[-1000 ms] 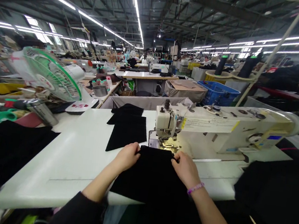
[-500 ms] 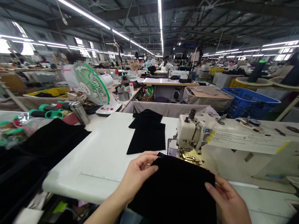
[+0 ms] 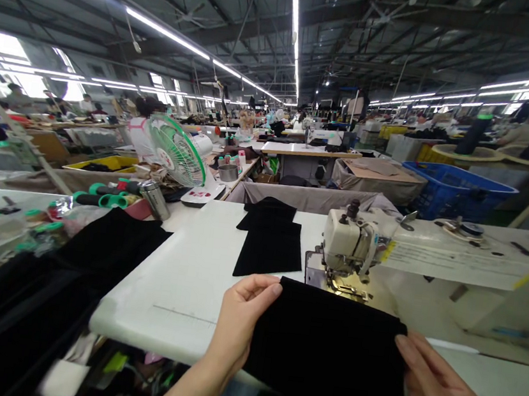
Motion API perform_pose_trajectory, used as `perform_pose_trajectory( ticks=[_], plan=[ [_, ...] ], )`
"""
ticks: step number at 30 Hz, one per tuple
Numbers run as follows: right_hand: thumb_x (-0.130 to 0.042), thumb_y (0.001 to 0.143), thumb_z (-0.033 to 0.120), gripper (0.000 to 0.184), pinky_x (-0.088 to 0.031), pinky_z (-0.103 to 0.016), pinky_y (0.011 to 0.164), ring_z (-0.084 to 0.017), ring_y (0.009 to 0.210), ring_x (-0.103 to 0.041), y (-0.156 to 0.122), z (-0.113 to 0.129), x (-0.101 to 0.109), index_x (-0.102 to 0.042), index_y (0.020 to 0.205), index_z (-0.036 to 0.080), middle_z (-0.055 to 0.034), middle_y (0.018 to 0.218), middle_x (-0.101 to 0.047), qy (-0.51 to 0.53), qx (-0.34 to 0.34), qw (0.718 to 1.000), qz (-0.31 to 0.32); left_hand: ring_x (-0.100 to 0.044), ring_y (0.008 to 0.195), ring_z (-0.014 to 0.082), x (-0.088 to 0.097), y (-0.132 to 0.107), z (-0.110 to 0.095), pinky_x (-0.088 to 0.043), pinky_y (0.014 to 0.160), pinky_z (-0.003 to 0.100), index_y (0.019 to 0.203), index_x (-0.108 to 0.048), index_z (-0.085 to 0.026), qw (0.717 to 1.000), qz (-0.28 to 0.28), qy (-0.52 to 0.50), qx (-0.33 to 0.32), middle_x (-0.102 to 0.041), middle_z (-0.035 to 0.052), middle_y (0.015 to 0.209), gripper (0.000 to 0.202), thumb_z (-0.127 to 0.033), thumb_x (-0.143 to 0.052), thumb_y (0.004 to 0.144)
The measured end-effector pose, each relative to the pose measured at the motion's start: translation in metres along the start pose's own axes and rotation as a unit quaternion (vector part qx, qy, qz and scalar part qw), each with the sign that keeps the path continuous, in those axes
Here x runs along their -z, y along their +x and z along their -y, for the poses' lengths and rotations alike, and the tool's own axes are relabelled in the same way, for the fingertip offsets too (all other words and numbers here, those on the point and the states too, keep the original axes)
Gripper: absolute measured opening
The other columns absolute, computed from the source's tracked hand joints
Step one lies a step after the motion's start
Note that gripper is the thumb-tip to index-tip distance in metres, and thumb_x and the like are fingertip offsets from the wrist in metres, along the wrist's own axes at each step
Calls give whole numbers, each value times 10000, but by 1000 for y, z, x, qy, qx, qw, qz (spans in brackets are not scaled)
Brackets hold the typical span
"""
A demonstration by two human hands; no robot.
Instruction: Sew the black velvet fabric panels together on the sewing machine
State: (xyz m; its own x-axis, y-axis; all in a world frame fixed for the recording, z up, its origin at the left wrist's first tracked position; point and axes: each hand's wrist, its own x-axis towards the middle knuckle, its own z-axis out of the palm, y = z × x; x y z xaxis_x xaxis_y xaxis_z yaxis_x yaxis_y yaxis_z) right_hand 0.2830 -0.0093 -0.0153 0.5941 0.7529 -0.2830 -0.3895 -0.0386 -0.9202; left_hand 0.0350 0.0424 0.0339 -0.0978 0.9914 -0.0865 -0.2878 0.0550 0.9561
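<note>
A white electric fan with a green-rimmed round wire cage [image 3: 181, 152] stands behind a tilted silver metal flask [image 3: 155, 201], beside dark thread spools with green plastic ends [image 3: 85, 200]. Farther off sit a shallow yellow bin [image 3: 121, 162] and an open grey metal canister [image 3: 227, 173]. Rightward is a blue plastic basket [image 3: 432, 191], near upright black thread cones with green tops [image 3: 473, 134]. Long white tube lights [image 3: 169, 33] line the dark ceiling.

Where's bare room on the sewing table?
Widest: white tabletop between the black cloth at left, the flat black pieces and the left hand. Narrower: the strip between the white stick and right hand. Crowded: by the sewing machine, where both hands hold a black panel, and around the spools and metal canister.
</note>
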Motion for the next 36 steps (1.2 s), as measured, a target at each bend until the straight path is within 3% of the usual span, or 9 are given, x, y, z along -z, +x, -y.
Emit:
perform_pose_trajectory(
  ticks=[6, 12, 17, 22, 27, 30, 33, 36],
  plan=[
    [-941, 456, 449, 482, -579, -154, 832, -285, 1230, -624, 0, -1, 0, -811, 870, 240, -32, 1104, -775, 5, 21, 1000, -2, -648, 731, 134, 0, 2, 2, -503, 731, 224, 778, -754, -165, 999, -19, 10, -33, -741, 30, 785, 220, -326, -859, 670],
    [-907, 550, 490, 431, -500, -352, 1039, -279, 1089, -676, -1, -1, -4, -812, 863, 209, -63, 1034, -778, -47, 105, 993, 22, -641, 723, 113, 1, 7, -5, -503, 694, 181, 653, -685, -164, 996, -66, 2, -57, -740, 14, 778, 269, -281, -907, 556],
    [-848, 694, 430, 275, -574, -341, 839, -225, 866, -703, -8, 11, -14, -793, 839, 203, -61, 905, -768, -45, 158, 983, 82, -620, 640, 83, 4, 9, -9, -505, 591, 118, 650, -669, -187, 994, -105, -24, -3, -718, -29, 712, 382, -222, -944, 388],
    [-853, 703, 401, 237, -555, -289, 744, -183, 768, -669, -13, 15, -17, -763, 791, 201, -32, 791, -734, -9, 144, 983, 110, -647, 684, 75, 7, 5, -13, -530, 659, 77, 622, -649, -194, 991, -132, -19, 12, -702, -52, 688, 420, -166, -926, 307],
    [-850, 684, 422, 278, -536, -286, 708, -174, 733, -640, -8, 13, -19, -713, 751, 190, -28, 766, -704, -12, 144, 984, 106, -650, 710, 83, 9, 3, -6, -533, 677, 91, 625, -626, -200, 991, -132, 0, -1, -662, -66, 670, 389, -191, -911, 361],
    [-808, 719, 395, 252, -533, -283, 702, -175, 735, -638, -6, 12, -20, -662, 771, 196, -18, 761, -675, -50, 189, 975, 108, -654, 762, 110, 15, 5, -13, -527, 688, 139, 673, -617, -211, 988, -123, 57, -76, -679, -56, 731, 343, -263, -891, 474],
    [-696, 803, 259, 102, -525, -270, 741, -166, 770, -633, -16, 5, -17, -619, 853, 214, -1, 792, -643, -157, 286, 934, 143, -649, 782, 148, 13, 15, -44, -510, 698, 221, 742, -624, -221, 955, -83, 219, -179, -718, -25, 848, 262, -361, -817, 635],
    [-609, 801, 127, 140, -514, -230, 727, -140, 737, -619, -36, -14, -12, -580, 886, 234, 24, 782, -609, -247, 372, 870, 210, -620, 700, 169, -7, 38, -74, -480, 689, 287, 780, -643, -223, 878, 37, 397, -266, -695, -12, 782, 169, -376, -706, 746]
  ],
)
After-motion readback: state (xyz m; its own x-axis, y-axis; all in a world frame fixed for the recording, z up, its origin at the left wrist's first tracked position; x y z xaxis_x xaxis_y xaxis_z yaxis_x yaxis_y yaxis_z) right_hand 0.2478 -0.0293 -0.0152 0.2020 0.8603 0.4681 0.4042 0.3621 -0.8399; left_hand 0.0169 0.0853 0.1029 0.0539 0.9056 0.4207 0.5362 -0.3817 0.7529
